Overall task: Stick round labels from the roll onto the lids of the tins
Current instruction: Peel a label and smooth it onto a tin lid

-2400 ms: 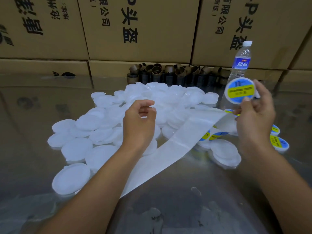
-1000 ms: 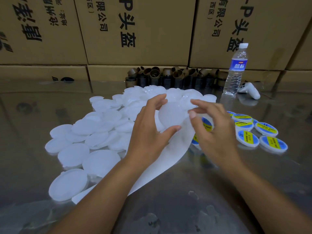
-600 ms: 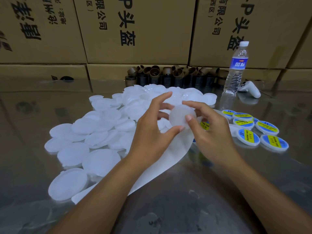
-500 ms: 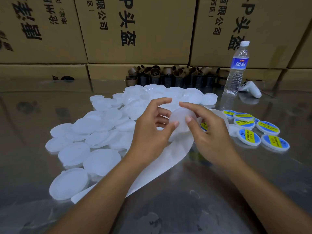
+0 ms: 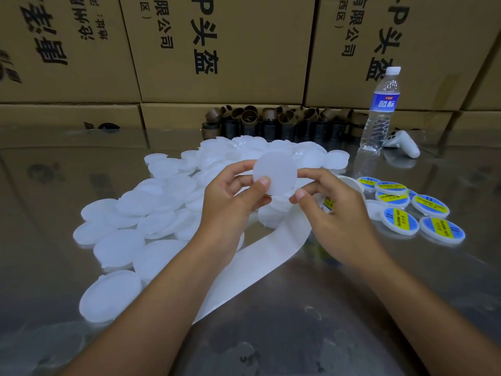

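Observation:
My left hand (image 5: 233,196) pinches a plain white round lid (image 5: 275,172) by its lower edge and holds it upright above the pile. My right hand (image 5: 334,213) is beside it with fingers spread; its forefinger reaches the lid's right rim and its thumb is off the lid. Behind that hand sits the label roll (image 5: 349,183), with a blue-and-yellow label (image 5: 328,203) showing. The roll's white backing strip (image 5: 244,280) trails toward me. Several unlabelled white lids (image 5: 151,215) lie heaped on the left. Several labelled lids (image 5: 431,204) lie on the right.
The table (image 5: 339,321) is shiny metal. A water bottle (image 5: 379,112) and a white controller (image 5: 404,143) stand at the back right. Brown cardboard cores (image 5: 271,120) line the back edge, in front of stacked cardboard boxes (image 5: 217,50).
My right hand put a labelled lid down on the right. My left hand picked a plain lid from the pile and raised it; my right thumb has now come off it.

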`<state>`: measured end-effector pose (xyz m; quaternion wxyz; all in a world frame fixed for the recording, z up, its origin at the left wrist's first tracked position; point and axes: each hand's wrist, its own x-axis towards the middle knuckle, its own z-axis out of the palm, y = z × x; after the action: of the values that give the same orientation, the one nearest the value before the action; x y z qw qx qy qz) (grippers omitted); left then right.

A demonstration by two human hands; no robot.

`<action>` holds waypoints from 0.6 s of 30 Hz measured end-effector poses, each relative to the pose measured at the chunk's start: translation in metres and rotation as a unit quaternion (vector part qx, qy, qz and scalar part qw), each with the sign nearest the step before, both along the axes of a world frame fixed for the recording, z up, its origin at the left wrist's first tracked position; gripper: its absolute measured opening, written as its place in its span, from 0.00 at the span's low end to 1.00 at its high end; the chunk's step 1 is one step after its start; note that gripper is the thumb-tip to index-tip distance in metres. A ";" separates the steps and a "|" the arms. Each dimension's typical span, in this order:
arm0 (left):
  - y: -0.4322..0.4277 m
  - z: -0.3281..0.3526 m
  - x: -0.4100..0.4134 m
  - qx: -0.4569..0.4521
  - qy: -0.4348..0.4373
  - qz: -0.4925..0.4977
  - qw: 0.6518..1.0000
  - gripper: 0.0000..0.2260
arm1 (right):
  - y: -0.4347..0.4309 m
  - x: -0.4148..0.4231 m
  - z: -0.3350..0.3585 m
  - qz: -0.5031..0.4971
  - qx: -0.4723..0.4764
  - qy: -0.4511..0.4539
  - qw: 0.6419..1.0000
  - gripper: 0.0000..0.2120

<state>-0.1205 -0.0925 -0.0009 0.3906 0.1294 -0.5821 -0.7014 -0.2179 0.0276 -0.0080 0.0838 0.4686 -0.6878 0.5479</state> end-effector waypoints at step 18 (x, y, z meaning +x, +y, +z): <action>0.002 -0.001 0.003 -0.018 -0.047 -0.105 0.993 0.07 | 0.000 0.000 0.001 -0.014 -0.017 -0.042 0.999 0.03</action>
<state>-0.1178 -0.0901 -0.0019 0.2892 0.0939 -0.6227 -0.7210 -0.2181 0.0277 -0.0070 0.0704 0.4342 -0.6874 0.5779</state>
